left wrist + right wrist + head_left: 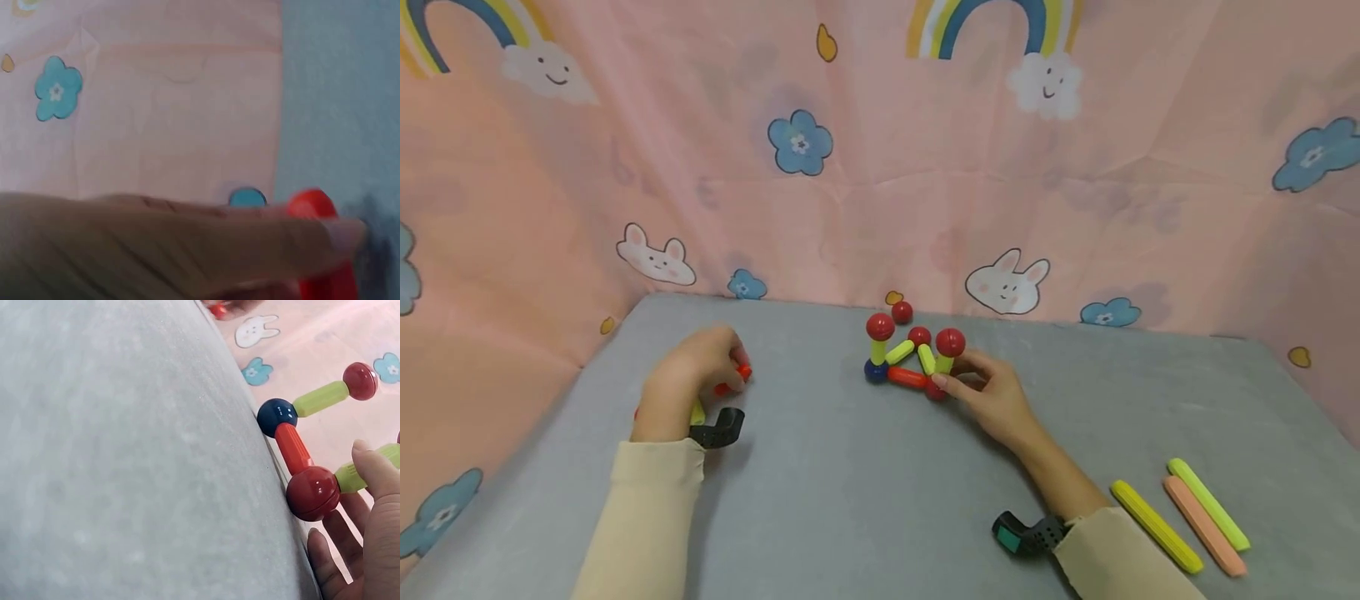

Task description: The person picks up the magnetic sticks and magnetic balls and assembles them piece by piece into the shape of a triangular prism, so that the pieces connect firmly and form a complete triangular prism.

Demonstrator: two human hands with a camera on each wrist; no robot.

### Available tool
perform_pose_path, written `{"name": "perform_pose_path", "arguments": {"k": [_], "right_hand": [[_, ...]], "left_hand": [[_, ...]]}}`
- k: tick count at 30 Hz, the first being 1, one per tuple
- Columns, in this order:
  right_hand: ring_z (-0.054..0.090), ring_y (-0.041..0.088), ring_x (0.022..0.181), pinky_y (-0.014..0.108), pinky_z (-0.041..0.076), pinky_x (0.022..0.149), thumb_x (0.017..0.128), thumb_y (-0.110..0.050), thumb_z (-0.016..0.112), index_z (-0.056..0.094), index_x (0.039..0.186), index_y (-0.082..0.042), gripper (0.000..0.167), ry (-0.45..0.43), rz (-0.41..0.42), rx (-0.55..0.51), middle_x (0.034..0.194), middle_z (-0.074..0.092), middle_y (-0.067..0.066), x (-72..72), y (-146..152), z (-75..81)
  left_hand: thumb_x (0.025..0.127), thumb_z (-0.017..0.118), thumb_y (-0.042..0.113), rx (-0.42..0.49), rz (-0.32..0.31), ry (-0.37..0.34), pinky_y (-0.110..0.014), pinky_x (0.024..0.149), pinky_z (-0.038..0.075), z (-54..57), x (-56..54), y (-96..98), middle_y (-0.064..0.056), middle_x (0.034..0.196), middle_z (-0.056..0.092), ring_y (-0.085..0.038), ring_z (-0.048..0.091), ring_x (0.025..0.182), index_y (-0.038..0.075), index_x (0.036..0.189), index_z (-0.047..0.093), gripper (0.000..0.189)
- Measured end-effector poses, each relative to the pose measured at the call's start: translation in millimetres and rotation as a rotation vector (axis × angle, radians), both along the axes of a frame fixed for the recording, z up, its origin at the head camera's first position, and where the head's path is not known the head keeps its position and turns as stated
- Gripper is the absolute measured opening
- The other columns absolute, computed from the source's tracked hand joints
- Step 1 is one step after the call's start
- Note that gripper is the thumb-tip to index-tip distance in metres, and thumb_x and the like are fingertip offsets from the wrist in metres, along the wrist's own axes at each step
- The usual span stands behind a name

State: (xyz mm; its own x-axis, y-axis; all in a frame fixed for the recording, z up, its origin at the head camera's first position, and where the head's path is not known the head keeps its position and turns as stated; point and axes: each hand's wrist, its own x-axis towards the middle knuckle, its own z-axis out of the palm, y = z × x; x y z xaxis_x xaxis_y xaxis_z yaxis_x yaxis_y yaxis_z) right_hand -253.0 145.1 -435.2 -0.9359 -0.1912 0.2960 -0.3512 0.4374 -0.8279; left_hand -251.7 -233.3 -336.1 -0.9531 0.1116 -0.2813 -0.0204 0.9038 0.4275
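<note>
Near the middle of the table in the head view stands a frame of magnetic rods and balls. A red rod joins its blue ball to a red ball; yellow-green rods rise from both, topped by red balls. Two slanting yellow-green rods meet at a rear red ball. My right hand pinches the right upright yellow-green rod, thumb in front, fingers behind. At the left, my left hand holds a red rod between thumb and fingers, partly hidden.
Another red ball lies behind the frame. Under my left wrist a yellow-green piece peeks out. A yellow stick, an orange stick and a lime stick lie at the right. A pink patterned curtain hangs behind the table.
</note>
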Motion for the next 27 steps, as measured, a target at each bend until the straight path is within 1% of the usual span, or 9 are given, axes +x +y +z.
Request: {"name": "perform_pose_path", "arguments": {"k": [3,5,7,11,15,18,22,24,27], "right_hand": [[0.066,0.019,0.101,0.024,0.056,0.088,0.091,-0.02,0.076,0.072,0.117,-0.009,0.029,-0.001,0.009,-0.029,0.105,0.073,0.01,-0.2,-0.7,-0.1],[0.066,0.017,0.099,0.022,0.056,0.086,0.091,-0.02,0.076,0.073,0.115,-0.009,0.026,0.003,0.013,-0.035,0.103,0.073,0.01,-0.5,-0.6,-0.6],[0.066,0.015,0.098,0.022,0.056,0.086,0.091,-0.02,0.076,0.073,0.113,-0.01,0.024,0.005,0.011,-0.038,0.102,0.073,0.009,-0.8,-0.2,-1.2],[0.066,0.013,0.097,0.023,0.056,0.085,0.092,-0.021,0.076,0.074,0.113,-0.011,0.024,0.003,0.017,-0.048,0.103,0.074,0.009,-0.9,0.5,-3.3],[0.066,0.012,0.098,0.023,0.056,0.085,0.092,-0.021,0.075,0.074,0.114,-0.011,0.024,0.006,0.031,-0.057,0.103,0.075,0.008,-0.7,0.9,-4.3],[0.067,0.014,0.098,0.023,0.057,0.085,0.092,-0.02,0.075,0.074,0.113,-0.01,0.024,0.022,0.049,-0.069,0.102,0.075,0.008,-0.8,0.5,-5.1],[0.068,0.015,0.097,0.023,0.058,0.082,0.092,-0.019,0.075,0.074,0.113,-0.009,0.023,0.028,0.066,-0.078,0.1,0.075,0.009,0.2,0.6,-6.6],[0.067,0.014,0.097,0.022,0.058,0.08,0.092,-0.019,0.075,0.074,0.113,-0.009,0.023,0.018,0.061,-0.077,0.1,0.075,0.009,0.5,1.1,-7.2],[0.068,0.014,0.096,0.022,0.058,0.077,0.092,-0.019,0.075,0.074,0.114,-0.008,0.024,0.015,0.048,-0.089,0.101,0.075,0.01,-0.3,1.8,-6.3]], "left_hand": [[0.087,0.073,0.005,0.073,-0.091,0.165,-0.034,0.074,0.053,4.8,-3.9,10.8,-0.011,0.101,0.072,-0.025,0.063,0.09,0.003,0.108,0.074,0.021],[0.092,0.071,0.009,0.139,-0.145,0.271,-0.039,0.084,0.055,9.8,-3.6,26.1,-0.009,0.108,0.073,-0.026,0.066,0.099,0.007,0.115,0.074,0.024],[0.094,0.072,0.014,0.191,-0.196,0.377,-0.043,0.091,0.055,16.1,-1.0,46.4,-0.006,0.111,0.074,-0.024,0.066,0.105,0.011,0.12,0.073,0.026],[0.092,0.074,0.013,0.286,-0.304,0.554,-0.042,0.094,0.057,23.3,4.6,87.0,-0.003,0.113,0.074,-0.02,0.065,0.105,0.014,0.121,0.073,0.029],[0.089,0.076,0.009,0.349,-0.422,0.696,-0.038,0.097,0.058,20.5,4.1,116.9,-0.004,0.119,0.074,-0.019,0.067,0.109,0.013,0.122,0.072,0.033],[0.088,0.077,0.007,0.377,-0.479,0.732,-0.035,0.096,0.058,15.6,0.6,131.3,-0.006,0.121,0.074,-0.019,0.069,0.11,0.01,0.123,0.072,0.036],[0.087,0.078,0.006,0.378,-0.502,0.688,-0.032,0.091,0.06,11.4,-3.2,142.8,-0.006,0.115,0.075,-0.019,0.071,0.103,0.008,0.123,0.072,0.036],[0.087,0.078,0.007,0.376,-0.512,0.665,-0.031,0.088,0.061,10.9,-5.0,147.4,-0.005,0.111,0.075,-0.019,0.07,0.098,0.008,0.121,0.073,0.034],[0.087,0.078,0.008,0.379,-0.526,0.654,-0.032,0.084,0.061,11.4,-7.8,153.1,-0.005,0.106,0.076,-0.019,0.068,0.092,0.007,0.116,0.075,0.029]]}}
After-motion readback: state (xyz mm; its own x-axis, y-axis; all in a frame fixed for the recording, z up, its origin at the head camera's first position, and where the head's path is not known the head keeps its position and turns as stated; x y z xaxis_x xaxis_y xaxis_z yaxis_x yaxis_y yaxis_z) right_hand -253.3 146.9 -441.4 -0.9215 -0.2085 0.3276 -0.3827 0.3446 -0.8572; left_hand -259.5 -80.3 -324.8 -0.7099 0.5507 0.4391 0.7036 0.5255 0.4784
